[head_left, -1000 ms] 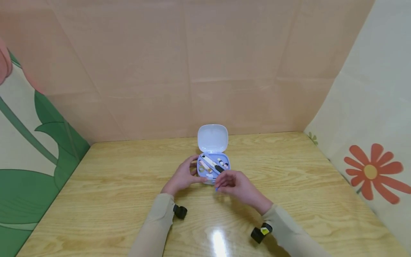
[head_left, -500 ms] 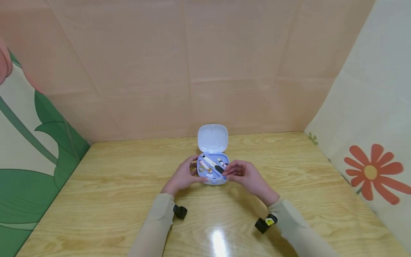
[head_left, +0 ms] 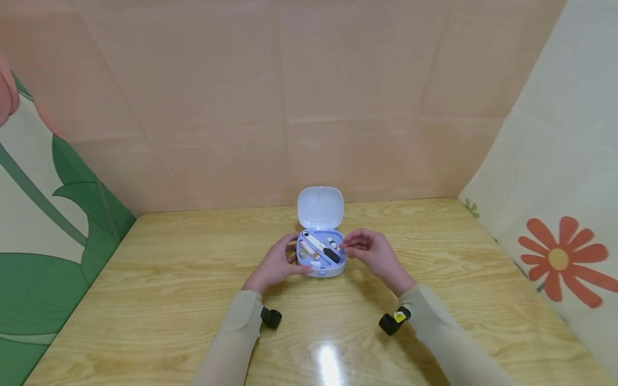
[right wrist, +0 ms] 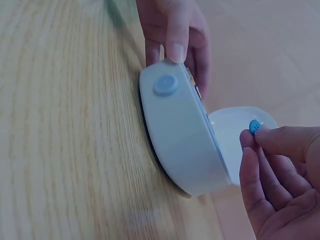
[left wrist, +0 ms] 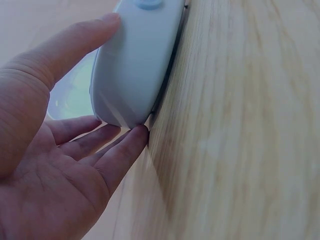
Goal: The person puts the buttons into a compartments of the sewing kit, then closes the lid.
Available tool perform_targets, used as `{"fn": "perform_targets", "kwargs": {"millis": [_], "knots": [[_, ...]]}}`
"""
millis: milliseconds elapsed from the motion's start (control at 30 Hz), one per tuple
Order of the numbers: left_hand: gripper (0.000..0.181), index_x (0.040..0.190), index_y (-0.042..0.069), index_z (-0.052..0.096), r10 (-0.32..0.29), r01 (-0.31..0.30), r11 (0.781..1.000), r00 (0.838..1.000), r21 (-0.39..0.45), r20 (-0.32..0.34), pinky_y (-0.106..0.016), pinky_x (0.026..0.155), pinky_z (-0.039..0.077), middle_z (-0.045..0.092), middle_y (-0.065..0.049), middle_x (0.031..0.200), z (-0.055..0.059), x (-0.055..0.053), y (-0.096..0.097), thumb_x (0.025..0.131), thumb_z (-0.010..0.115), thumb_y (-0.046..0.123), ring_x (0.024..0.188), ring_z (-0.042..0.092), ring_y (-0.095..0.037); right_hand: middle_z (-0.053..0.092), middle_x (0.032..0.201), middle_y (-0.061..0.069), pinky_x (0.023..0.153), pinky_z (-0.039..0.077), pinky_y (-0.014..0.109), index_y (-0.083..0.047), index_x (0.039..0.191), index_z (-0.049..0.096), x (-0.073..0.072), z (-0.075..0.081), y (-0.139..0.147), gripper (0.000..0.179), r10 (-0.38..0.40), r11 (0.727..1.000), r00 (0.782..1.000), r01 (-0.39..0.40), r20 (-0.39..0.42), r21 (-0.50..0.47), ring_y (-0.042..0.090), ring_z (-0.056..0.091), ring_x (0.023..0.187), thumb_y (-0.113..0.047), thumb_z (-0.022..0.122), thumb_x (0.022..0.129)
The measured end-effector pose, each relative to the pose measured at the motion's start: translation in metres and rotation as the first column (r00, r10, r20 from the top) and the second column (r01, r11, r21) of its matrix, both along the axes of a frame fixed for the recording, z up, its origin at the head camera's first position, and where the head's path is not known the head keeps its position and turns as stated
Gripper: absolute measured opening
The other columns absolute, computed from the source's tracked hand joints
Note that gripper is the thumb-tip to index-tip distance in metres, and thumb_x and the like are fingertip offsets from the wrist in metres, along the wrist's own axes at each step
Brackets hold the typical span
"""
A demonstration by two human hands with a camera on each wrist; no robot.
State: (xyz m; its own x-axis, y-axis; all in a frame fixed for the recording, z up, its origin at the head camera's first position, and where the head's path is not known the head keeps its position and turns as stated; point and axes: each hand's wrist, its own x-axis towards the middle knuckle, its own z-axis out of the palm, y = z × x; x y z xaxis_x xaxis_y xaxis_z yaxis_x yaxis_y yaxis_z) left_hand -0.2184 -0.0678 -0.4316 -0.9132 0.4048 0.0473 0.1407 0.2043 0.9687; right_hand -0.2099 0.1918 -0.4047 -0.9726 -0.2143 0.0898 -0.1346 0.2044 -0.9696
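Note:
A light blue sewing box (head_left: 333,272) stands on the table with its lid (head_left: 321,208) raised at the back. My left hand (head_left: 274,264) grips its left side. In the left wrist view the thumb lies on the front edge of the case (left wrist: 137,60) and the fingertips touch its side. Between thumb and forefinger my right hand (head_left: 375,255) pinches a small blue button (right wrist: 255,126), held just over the right rim. Inside lie a white-and-black tool (head_left: 320,247), possibly a seam ripper or small scissors, and several small buttons (head_left: 333,244).
The box rests on a wooden table (head_left: 193,300), towards its back edge. A plain pinkish backdrop (head_left: 217,107) rises behind it. Printed sheets with a leaf pattern (head_left: 72,187) and a red flower (head_left: 558,259) hang at the sides.
My right hand has moved from the box's front right corner up and back along its right side, uncovering the black end of the tool. The left hand stays in place.

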Motion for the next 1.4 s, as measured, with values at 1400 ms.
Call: {"fn": "perform_targets", "kwargs": {"millis": [1400], "knots": [[0.085, 0.143, 0.005, 0.037, 0.019, -0.02, 0.999, 1.0, -0.048, -0.017, -0.03, 0.1, 0.046, 0.041, -0.01, 0.141, -0.005, -0.004, -0.001, 0.072, 0.084, 0.009, 0.123, 0.045, -0.028, 0.069, 0.094, 0.009, 0.081, 0.057, 0.031, -0.001, 0.103, 0.062, -0.03, -0.012, -0.013, 0.02, -0.129, 0.979, 0.991, 0.133, -0.031, 0.157, 0.022, 0.065, 0.088, 0.003, 0.069, 0.085]]}}
